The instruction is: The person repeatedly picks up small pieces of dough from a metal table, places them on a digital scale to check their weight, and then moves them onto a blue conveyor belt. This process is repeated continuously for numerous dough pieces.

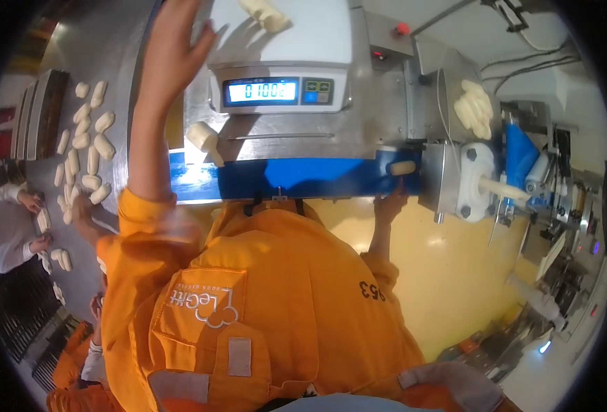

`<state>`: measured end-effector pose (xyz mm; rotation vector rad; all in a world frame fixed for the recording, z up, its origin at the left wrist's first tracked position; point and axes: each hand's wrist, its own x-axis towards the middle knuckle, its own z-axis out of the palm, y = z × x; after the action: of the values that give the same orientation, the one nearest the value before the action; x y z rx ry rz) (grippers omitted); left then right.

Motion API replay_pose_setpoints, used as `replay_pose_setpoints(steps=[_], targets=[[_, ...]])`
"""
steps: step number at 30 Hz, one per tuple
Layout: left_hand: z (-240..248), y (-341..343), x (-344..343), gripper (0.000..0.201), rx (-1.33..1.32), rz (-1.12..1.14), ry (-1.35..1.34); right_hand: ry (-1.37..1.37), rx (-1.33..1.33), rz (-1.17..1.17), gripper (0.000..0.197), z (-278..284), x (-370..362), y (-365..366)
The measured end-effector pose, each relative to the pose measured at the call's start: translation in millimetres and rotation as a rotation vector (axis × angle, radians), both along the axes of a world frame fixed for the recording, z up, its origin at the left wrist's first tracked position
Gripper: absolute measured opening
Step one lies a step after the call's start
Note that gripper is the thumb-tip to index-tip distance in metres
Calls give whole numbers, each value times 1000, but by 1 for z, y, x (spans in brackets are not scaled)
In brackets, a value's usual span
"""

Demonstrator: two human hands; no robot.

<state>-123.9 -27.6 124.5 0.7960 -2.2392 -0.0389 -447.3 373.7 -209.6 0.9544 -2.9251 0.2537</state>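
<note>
My left hand (178,42) reaches up past the left side of a digital scale (281,90) with a lit display. Its thumb stands apart, while the other fingers run up to the top edge of the picture. A dough piece (264,15) lies on the scale's white plate, right of that hand. Another stubby dough piece (202,136) with a thin strip hanging from it rests below the scale. My right hand (391,199) is at the near edge of a blue conveyor belt (296,175), one finger raised against or just below a small dough roll (403,167).
Many dough rolls (92,159) lie on a steel table at left, where other people's hands (36,206) are at work. On the right, a dough machine (477,182) has a dough rope (504,189) at its white nozzle and a dough pile (474,110) above.
</note>
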Motion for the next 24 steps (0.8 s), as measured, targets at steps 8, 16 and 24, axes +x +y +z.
replay_pose_setpoints(steps=[8, 16, 24], targets=[[-35, -65, -58, 44, -28, -141, -698, 149, 200, 455, 61, -1, -58, -33], [-73, -21, 126, 43, 817, 18, 698, -78, -29, 213, 53, 15, -70, -49], [-151, 68, 290, 24, 684, 568, 1994, -409, -988, 401, 49, 251, 27, -176]])
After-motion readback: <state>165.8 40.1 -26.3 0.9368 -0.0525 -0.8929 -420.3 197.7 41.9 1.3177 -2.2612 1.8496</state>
